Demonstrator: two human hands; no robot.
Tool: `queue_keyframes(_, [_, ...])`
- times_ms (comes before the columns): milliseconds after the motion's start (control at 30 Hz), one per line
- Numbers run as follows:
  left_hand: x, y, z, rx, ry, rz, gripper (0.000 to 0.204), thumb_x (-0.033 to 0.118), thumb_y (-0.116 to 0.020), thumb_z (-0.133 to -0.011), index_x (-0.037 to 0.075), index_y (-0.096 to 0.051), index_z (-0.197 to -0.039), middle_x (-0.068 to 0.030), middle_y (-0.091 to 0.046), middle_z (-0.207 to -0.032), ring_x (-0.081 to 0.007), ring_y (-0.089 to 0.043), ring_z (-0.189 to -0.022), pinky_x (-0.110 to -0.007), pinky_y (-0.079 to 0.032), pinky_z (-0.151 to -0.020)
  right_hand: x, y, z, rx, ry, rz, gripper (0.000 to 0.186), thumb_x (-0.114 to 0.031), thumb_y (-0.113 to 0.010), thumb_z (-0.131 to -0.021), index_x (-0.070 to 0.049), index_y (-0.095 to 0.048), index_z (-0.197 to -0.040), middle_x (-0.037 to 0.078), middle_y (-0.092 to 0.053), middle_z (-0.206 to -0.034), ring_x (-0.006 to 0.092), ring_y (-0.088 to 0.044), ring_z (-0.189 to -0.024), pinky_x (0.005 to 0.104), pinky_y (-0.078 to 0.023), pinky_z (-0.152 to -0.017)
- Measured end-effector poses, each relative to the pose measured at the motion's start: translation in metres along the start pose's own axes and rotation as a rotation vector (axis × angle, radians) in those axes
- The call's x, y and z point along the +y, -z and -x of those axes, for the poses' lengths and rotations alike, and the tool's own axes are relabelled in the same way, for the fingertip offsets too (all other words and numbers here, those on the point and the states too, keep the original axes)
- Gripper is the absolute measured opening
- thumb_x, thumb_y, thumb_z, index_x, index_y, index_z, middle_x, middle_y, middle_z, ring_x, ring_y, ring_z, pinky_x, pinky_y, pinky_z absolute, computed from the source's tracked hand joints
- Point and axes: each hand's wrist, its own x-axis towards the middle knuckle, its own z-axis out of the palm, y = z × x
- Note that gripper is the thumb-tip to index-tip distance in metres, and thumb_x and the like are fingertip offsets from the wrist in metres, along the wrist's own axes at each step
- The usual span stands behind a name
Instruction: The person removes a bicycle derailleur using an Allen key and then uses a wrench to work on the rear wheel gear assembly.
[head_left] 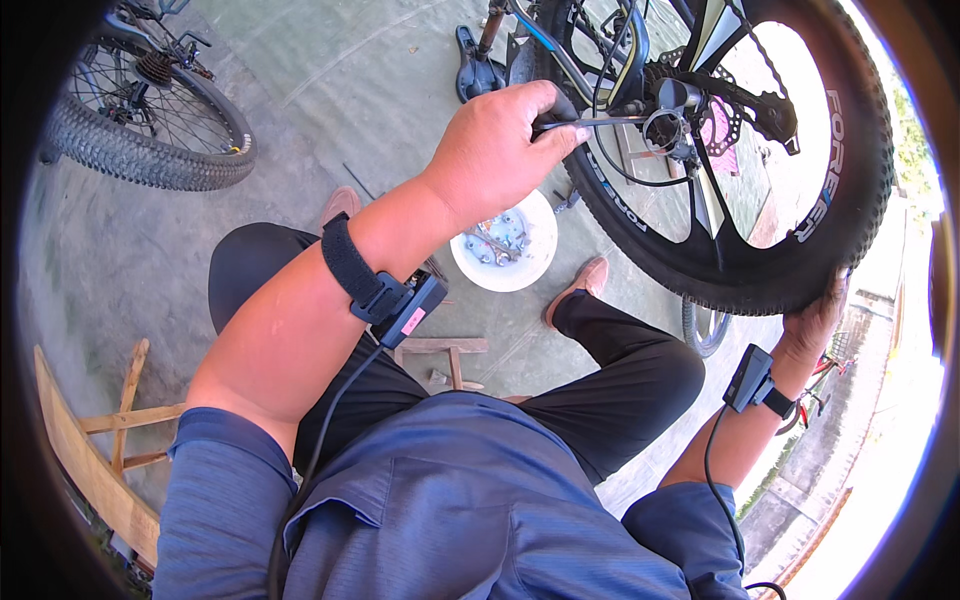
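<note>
Pinching slim rod (615, 121) in left grip (500, 140), seemingly for precision; perhaps steadying tyre (745, 290) with right grip (815, 315); cannot tell closure.

Way to the wheel's hub from the left is crossed by a thin rod (610, 121) pinched in the left hand (515, 135), with a looped black cable (645, 184) slung below. Gaps are left between the broad spokes (707, 205). The tyre's (740, 290) lower right edge is obstructed by the right hand (818, 308); room is left above the white bucket (545, 238).
</note>
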Motion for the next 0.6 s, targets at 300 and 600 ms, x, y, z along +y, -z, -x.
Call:
queue_keyframes(300, [0.007,0.03,-0.011,0.005,0.21,0.886,0.018,0.016,-0.068,-0.085,0.005,-0.06,-0.096,-0.0039,-0.066,-0.087,-0.0154,-0.066,-0.081,-0.029,-0.052,-0.072,-0.001,-0.003,0.002,-0.046,0.012,-0.015,0.055,-0.031,-0.055,-0.092,0.002,-0.041,-0.133,0.016,-0.052,-0.129,0.0289,-0.052,-0.116,0.0407,-0.04,-0.102])
queue_keyframes(600, [-0.01,0.028,-0.007,0.032,0.509,0.91,0.022,0.013,-0.07,-0.082,0.004,-0.055,-0.096,-0.0051,-0.065,-0.084,-0.0157,-0.064,-0.075,-0.03,-0.054,-0.068,0.0,-0.005,0.004,-0.059,0.008,-0.011,0.054,-0.031,-0.053,-0.093,0.003,-0.041,-0.133,0.017,-0.053,-0.127,0.0294,-0.053,-0.115,0.0412,-0.04,-0.102])
